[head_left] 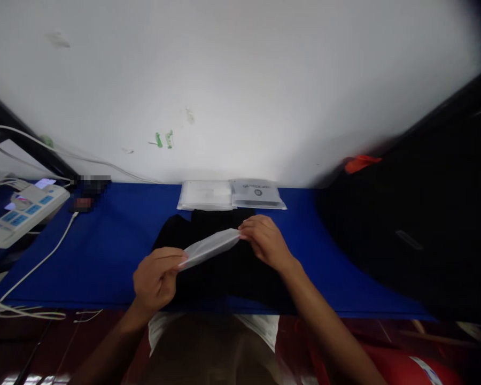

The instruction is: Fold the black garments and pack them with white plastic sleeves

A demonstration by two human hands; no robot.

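Observation:
A frosted plastic bag is stretched at a slant between my two hands, seen nearly edge-on. My left hand pinches its lower left end, and my right hand pinches the upper right end. Beneath the bag, black cloth lies spread on the blue tabletop and reaches the front edge. Whether anything is inside the bag I cannot tell. Just beyond the cloth lie a pale flat pack and a frosted bag with dark print and grey contents, side by side.
A white power strip with cables is at the left, near a dark device on a white cord. A large black mass fills the right side, with an orange piece on it. A white wall rises behind the blue table.

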